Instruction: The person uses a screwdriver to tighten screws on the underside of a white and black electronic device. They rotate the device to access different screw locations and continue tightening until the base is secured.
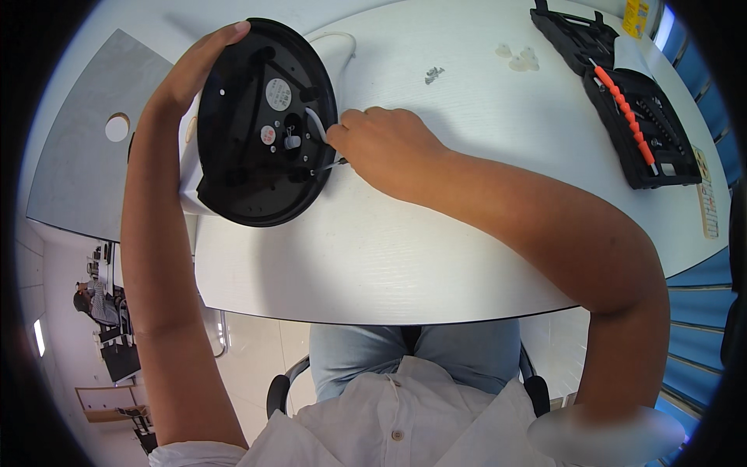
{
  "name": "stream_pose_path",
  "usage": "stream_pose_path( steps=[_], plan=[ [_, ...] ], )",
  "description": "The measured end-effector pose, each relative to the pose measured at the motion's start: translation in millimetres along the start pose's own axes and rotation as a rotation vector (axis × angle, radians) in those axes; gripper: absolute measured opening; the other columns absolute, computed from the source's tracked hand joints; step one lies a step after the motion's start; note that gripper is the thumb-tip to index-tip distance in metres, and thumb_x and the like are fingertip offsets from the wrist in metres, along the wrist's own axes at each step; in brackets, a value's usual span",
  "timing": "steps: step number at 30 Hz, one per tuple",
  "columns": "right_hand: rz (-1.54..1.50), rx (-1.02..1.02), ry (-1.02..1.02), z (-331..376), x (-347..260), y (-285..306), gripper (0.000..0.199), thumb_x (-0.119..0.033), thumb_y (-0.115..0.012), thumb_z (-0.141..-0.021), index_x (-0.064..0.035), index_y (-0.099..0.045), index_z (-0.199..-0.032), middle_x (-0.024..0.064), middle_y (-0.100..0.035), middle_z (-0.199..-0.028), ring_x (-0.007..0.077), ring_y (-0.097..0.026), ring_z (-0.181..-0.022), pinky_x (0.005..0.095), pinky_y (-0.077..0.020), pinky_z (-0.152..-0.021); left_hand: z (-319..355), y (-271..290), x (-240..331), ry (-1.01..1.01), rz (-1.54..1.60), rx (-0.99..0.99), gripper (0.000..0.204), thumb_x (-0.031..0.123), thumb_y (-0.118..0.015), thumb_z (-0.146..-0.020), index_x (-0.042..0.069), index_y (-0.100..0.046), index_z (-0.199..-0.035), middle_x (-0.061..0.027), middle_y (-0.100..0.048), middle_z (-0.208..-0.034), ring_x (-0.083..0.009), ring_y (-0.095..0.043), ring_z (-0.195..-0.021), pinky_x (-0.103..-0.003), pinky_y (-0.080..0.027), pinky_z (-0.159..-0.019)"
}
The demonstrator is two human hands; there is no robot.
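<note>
A white appliance (189, 193) lies tipped on its side on the table, its round black base (233, 132) facing me. Two round stickers, screw holes and a small pale fitting show on the base. My left hand (201, 66) grips the base's upper left rim, thumb over the edge. My right hand (389, 144) is closed beside the base's right edge, around a screwdriver (336, 164) whose handle the fingers hide. Its thin metal shaft points left, the tip at a screw hole low on the base. A white power cord (315, 124) runs out between base and right hand.
Beyond my right hand lie several small screws (433, 75) and several translucent pads (520, 59). An open black tool case (615, 101) with an orange flexible shaft (626, 117) stands at the right, near a yellow box (636, 17) and a pale strip (706, 194). A grey table (85, 156) adjoins at left.
</note>
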State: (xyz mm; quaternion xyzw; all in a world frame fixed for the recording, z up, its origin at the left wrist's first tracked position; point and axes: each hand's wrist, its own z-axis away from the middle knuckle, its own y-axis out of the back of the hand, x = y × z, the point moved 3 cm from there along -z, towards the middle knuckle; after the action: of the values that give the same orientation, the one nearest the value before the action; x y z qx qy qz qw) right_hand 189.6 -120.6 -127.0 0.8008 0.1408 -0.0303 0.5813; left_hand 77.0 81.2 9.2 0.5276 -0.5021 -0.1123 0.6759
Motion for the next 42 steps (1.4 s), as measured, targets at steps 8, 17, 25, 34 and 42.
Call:
stream_pose_path(
  steps=[8, 17, 25, 34, 42],
  plan=[
    [-0.052, -0.173, -0.064, -2.8, -0.2, -2.9, 0.018, -0.015, -0.061, -0.085, -0.0044, -0.065, -0.098, 0.0110, -0.063, -0.082, 0.0275, -0.063, -0.083, 0.0403, -0.0502, -0.069, -1.4, 1.9, -3.8, -0.021, -0.015, 0.003, 0.068, 0.065, -0.047, -0.084, 0.007, -0.064, -0.114, -0.0141, -0.065, -0.107, -0.0240, -0.060, -0.101, -0.033, -0.040, -0.096],
    [0.009, -0.005, 0.020, 0.3, -1.0, -2.5, 0.020, -0.006, -0.056, -0.081, -0.0056, -0.063, -0.100, 0.0090, -0.062, -0.092, 0.0259, -0.062, -0.085, 0.0387, -0.0490, -0.071, 0.5, 3.4, -3.1, 0.010, -0.005, 0.011, 0.068, 0.065, -0.048, -0.084, 0.007, -0.064, -0.116, -0.0134, -0.065, -0.109, -0.0241, -0.059, -0.103, -0.033, -0.039, -0.098],
    [-0.016, -0.047, -0.026, -0.5, 1.5, -0.1, 0.022, -0.003, -0.054, -0.081, -0.0048, -0.059, -0.103, 0.0098, -0.063, -0.084, 0.0260, -0.063, -0.078, 0.0391, -0.0503, -0.065, 1.2, 0.4, 1.5, 0.007, 0.025, -0.022, 0.065, 0.062, -0.048, -0.085, 0.007, -0.065, -0.113, -0.0111, -0.066, -0.107, -0.0208, -0.059, -0.101, -0.031, -0.039, -0.096],
    [-0.339, -0.094, -0.232, -1.3, 9.4, 5.5, 0.011, -0.011, -0.053, -0.085, -0.0031, -0.058, -0.091, 0.0102, -0.062, -0.076, 0.0277, -0.062, -0.071, 0.0403, -0.0476, -0.062, 4.0, 0.4, 1.9, -0.016, 0.066, -0.035, 0.060, 0.059, -0.048, -0.088, 0.006, -0.065, -0.112, -0.0099, -0.066, -0.105, -0.0198, -0.059, -0.100, -0.029, -0.040, -0.096],
    [-0.389, 0.052, -0.080, -11.5, 12.8, -12.8, 0.018, -0.020, -0.058, -0.087, -0.0039, -0.065, -0.088, 0.0126, -0.062, -0.078, 0.0299, -0.058, -0.069, 0.0415, -0.0447, -0.063, 0.8, -0.7, 5.2, -0.070, -0.022, -0.006, 0.065, 0.059, -0.051, -0.085, 0.004, -0.061, -0.117, -0.0129, -0.061, -0.115, -0.0230, -0.055, -0.108, -0.033, -0.037, -0.100]
  ],
)
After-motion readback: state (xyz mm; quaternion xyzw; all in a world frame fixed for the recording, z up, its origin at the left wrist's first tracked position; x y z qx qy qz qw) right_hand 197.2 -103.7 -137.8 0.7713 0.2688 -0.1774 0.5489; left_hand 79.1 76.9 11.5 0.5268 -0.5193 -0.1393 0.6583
